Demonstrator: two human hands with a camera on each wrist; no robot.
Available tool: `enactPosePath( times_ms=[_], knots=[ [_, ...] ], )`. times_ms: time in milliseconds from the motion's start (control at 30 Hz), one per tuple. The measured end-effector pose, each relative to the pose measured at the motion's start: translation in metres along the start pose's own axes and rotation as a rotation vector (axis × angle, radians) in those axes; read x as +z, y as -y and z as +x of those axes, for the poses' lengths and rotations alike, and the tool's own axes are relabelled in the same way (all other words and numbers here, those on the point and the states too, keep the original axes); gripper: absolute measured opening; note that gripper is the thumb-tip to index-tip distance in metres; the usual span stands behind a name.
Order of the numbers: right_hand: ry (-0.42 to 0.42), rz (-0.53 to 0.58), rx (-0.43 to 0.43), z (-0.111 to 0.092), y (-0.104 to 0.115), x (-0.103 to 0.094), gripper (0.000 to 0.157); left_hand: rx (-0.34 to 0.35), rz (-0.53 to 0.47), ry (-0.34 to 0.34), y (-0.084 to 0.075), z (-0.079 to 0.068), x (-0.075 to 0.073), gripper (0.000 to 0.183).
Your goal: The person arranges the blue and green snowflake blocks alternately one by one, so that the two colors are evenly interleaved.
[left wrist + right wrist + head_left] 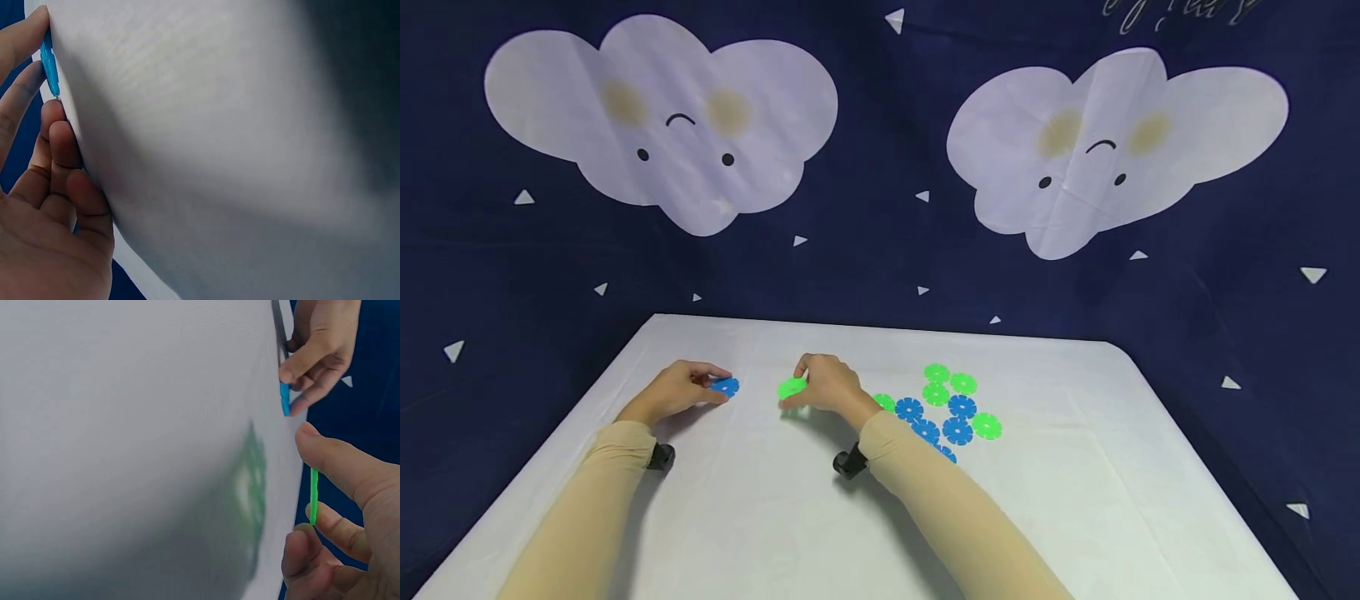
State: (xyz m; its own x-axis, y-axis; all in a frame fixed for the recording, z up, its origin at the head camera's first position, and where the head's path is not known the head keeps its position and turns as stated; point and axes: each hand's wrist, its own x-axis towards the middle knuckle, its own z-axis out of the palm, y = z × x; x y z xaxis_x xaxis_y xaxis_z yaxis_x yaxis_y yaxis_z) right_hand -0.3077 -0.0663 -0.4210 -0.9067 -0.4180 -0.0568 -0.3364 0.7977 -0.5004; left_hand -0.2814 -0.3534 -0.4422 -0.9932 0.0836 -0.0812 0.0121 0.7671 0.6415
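Between thumb and fingers my left hand pinches a blue notched plastic disc at the left of the table. To its right, my right hand pinches a green notched disc by its edges. The two discs are apart, with a gap of white cloth between them. Seen edge-on in the right wrist view, the green disc is held off the table, its green reflection or shadow on the cloth below. In the left wrist view the blue disc sits between thumb and index fingertips.
Right of my right hand, several loose discs lie flat in a cluster, among them a green disc and a blue disc. My right forearm partly covers some. A white cloth covers the table; a dark blue curtain hangs behind it.
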Motion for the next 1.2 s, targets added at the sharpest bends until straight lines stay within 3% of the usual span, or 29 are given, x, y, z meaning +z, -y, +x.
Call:
enactPosePath(
  times_ms=[300,533,700,867,1033,1200],
  knots=[
    [-0.055,0.064,0.114,0.022,0.017,0.024,0.049,-0.001,-0.009,0.001,-0.005,0.003,0.004,0.05],
    [-0.09,0.032,0.185,0.029,0.025,0.037,0.052,-0.003,-0.019,0.006,-0.007,0.005,0.004,0.049],
    [-0.07,0.027,0.188,0.03,0.028,0.037,0.055,-0.009,-0.026,0.009,-0.006,0.006,0.003,0.049],
    [-0.033,0.074,0.151,0.029,0.028,0.034,0.048,-0.02,-0.023,0.008,-0.003,0.005,0.001,0.05],
    [-0.064,0.087,0.134,0.029,0.029,0.039,0.043,-0.014,-0.036,0.007,-0.002,0.004,0.0,0.049],
    [-0.09,0.017,0.127,0.029,0.035,0.044,0.042,-0.012,-0.045,0.004,0.0,0.003,-0.001,0.049]
  ],
)
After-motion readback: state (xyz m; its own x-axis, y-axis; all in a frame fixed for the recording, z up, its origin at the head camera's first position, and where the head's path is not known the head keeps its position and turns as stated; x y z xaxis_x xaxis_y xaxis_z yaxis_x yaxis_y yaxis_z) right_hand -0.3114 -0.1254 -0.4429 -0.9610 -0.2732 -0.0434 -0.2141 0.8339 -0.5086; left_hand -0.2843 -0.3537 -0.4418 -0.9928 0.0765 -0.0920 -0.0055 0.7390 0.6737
